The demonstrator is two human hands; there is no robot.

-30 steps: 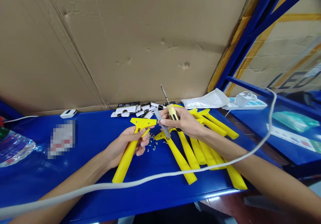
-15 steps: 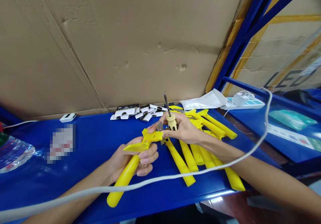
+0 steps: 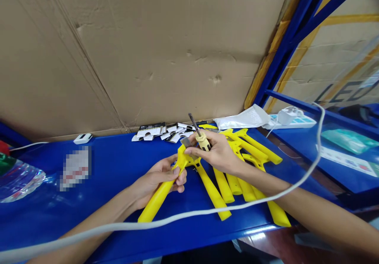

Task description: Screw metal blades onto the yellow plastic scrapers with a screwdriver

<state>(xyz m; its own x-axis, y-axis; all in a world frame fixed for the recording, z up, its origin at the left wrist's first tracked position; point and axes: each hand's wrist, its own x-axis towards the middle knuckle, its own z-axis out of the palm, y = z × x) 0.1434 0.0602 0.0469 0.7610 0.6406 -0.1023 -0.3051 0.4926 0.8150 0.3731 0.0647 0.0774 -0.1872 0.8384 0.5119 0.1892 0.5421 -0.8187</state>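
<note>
My left hand point(image 3: 166, 175) is closed round a yellow plastic scraper handle point(image 3: 156, 201), its head up and turned partly edge-on. In my right hand point(image 3: 217, 149) a screwdriver point(image 3: 203, 141) with a cream grip is tucked, its dark shaft pointing up and away. The thumb and fingers of that hand also pinch a small flat metal blade point(image 3: 186, 141) against the handle's head. Some of the right fingers are hidden behind the blade and head. Just right of my hands, several more yellow scraper handles point(image 3: 211, 185) lie in a loose pile.
A white cable point(image 3: 166, 218) crosses in front of my forearms. Small black-and-white card boxes point(image 3: 151, 130) lie at the back by the cardboard wall point(image 3: 177, 58). A white pouch point(image 3: 241, 117) and power strip point(image 3: 299, 122) sit back right. A clear bottle point(image 3: 22, 179) is at left.
My left hand has turned the yellow handle, so its head now shows more edge-on and higher up. My right hand has brought the blade to the top of the head.
</note>
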